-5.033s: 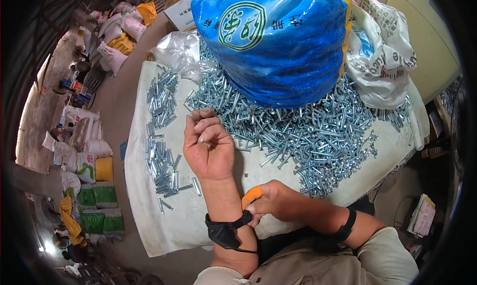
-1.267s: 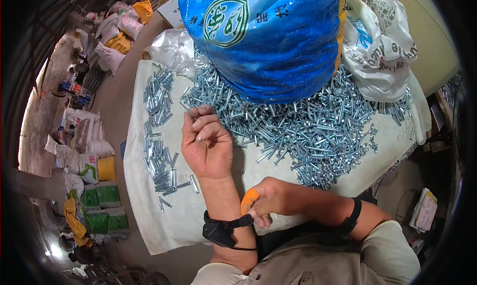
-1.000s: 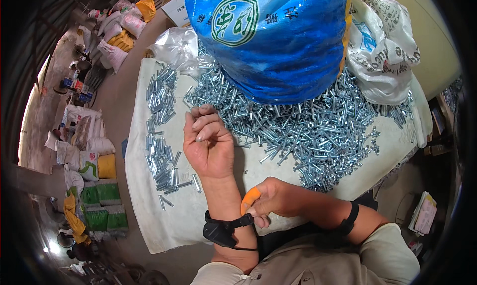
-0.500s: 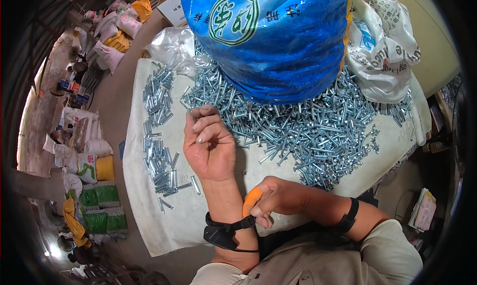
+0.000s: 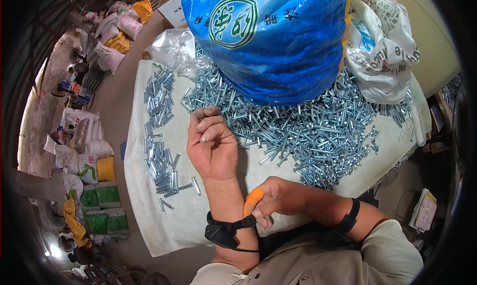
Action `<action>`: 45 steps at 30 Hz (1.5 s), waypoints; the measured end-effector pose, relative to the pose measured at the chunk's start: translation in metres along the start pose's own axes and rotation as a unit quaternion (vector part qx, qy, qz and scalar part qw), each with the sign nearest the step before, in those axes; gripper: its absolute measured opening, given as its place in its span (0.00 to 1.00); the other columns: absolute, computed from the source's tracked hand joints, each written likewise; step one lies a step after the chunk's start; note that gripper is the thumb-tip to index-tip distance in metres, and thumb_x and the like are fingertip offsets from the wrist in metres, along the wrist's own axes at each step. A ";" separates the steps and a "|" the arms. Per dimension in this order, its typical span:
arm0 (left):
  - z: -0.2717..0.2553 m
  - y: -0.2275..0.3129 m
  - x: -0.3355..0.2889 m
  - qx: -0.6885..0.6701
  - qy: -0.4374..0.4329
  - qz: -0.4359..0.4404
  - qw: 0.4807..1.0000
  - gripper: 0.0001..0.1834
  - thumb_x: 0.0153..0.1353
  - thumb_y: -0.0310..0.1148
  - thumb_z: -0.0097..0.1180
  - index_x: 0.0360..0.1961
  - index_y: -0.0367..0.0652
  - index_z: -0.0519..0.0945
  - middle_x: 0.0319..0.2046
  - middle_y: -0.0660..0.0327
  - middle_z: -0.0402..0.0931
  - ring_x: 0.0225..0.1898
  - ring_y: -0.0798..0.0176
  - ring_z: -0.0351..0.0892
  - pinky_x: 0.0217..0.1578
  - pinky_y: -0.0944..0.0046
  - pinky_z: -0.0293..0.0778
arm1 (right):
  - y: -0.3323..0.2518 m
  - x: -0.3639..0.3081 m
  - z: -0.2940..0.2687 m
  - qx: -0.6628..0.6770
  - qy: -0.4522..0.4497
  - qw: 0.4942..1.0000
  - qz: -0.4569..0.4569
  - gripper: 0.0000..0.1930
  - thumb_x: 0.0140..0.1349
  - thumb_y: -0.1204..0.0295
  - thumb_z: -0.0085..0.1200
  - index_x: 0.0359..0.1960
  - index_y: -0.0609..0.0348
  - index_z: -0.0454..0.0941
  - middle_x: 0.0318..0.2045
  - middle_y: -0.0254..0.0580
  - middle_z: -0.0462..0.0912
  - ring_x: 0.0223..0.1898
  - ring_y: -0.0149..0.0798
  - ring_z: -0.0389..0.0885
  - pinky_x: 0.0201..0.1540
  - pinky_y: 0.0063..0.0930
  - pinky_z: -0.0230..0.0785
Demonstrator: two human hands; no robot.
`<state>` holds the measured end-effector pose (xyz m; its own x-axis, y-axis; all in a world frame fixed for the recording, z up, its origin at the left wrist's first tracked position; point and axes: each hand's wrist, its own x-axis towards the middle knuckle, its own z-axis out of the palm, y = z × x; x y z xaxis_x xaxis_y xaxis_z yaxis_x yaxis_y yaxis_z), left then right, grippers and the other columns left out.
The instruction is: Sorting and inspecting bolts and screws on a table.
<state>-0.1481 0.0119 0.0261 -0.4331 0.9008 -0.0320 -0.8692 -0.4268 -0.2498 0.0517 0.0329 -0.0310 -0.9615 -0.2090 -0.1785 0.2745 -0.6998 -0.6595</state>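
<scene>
My left hand [image 5: 213, 153] is palm up at the near edge of a pile of silvery bolts [image 5: 318, 136], its fingers loosely curled and nothing visible in them. A black device hangs on the black wrist strap [image 5: 238, 224] around my left wrist. Bent in toward that wrist, my right hand [image 5: 280, 201] has its fingers closed at the strap's edge. An orange finger sleeve [image 5: 254, 200] covers one of its fingertips, which presses beside the strap. Exactly what the right fingers pinch is partly hidden.
Over the bolts bulges a large blue woven sack [image 5: 278, 51], with a white sack [image 5: 382, 56] to its right. Left of my hand lie smaller rows of bolts [image 5: 161, 161] on the pale tabletop cover [image 5: 149, 225]. Clear plastic [image 5: 174, 46] sits at the far left corner.
Both hands keep nearly the same pose. My left hand and the table scene sit very slightly shifted in the picture.
</scene>
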 end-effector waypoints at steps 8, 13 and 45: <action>-0.002 0.004 0.000 -0.013 -0.008 -0.006 1.000 0.11 0.77 0.29 0.52 0.46 0.28 0.76 0.45 0.50 0.71 0.35 0.66 0.77 0.29 0.70 0.77 | -0.001 0.000 0.003 -0.012 0.026 0.999 0.016 0.15 0.69 0.72 0.57 0.52 0.71 0.80 0.31 0.46 0.86 0.29 0.35 0.87 0.35 0.25 0.78; -0.001 0.000 0.000 0.022 0.002 0.012 1.000 0.10 0.77 0.28 0.51 0.47 0.28 0.73 0.43 0.51 0.71 0.34 0.66 0.78 0.28 0.70 0.78 | -0.009 -0.002 0.005 -0.065 0.041 0.997 -0.004 0.16 0.68 0.71 0.56 0.52 0.71 0.79 0.32 0.48 0.86 0.30 0.37 0.87 0.35 0.25 0.79; -0.010 -0.004 0.006 0.039 0.022 0.002 0.999 0.11 0.78 0.27 0.50 0.47 0.26 0.75 0.43 0.50 0.71 0.35 0.66 0.77 0.28 0.72 0.77 | -0.011 -0.002 0.005 0.044 0.052 0.998 0.008 0.10 0.62 0.76 0.59 0.40 0.72 0.84 0.24 0.49 0.85 0.21 0.36 0.84 0.25 0.25 0.76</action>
<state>-0.1445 0.0200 0.0169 -0.4272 0.9009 -0.0766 -0.8840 -0.4340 -0.1736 0.0507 0.0378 -0.0196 -0.9516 -0.1523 -0.2670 0.2863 -0.7550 -0.5899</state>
